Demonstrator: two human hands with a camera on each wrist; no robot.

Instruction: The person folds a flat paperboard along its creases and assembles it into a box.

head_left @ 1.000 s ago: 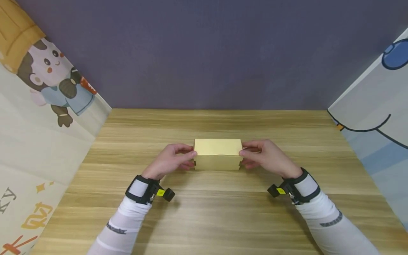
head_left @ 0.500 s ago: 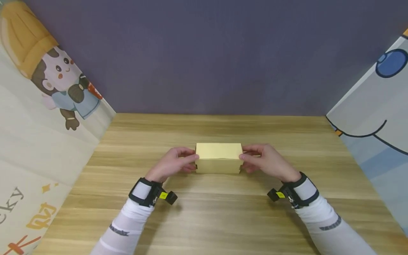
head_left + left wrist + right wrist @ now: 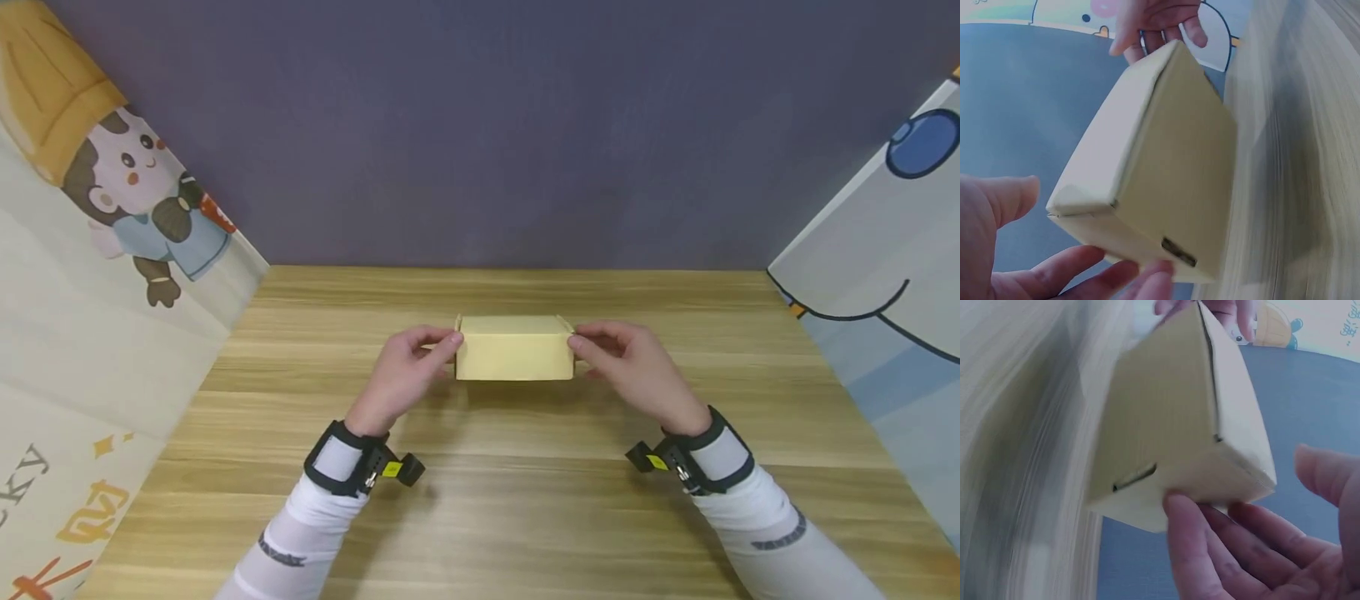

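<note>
A small pale-yellow cardboard box [image 3: 514, 357] is held lengthwise between both hands, tilted, with a shadow below its front edge in the head view. Small tabs stand out at its two upper corners there. My left hand [image 3: 405, 371] holds the left end, thumb near the front corner. On the right end, my right hand [image 3: 637, 367] holds it in a mirrored way. In the left wrist view the box [image 3: 1172, 162] shows a dark slot near its end, with fingertips against that end. A similar slot shows on the box [image 3: 1154, 412] in the right wrist view. The contents are hidden.
The wooden tabletop [image 3: 510, 517] spreads around the hands. A dark blue-grey panel [image 3: 510, 133] rises behind it. Printed cartoon sheets border the table at left [image 3: 127, 350] and right [image 3: 892, 275]. Each wrist carries a strapped black camera.
Both hands have tipped the box and brought it slightly up and away, so a different face now points toward the head camera. Small corner tabs have come into sight. The head view shifted a little.
</note>
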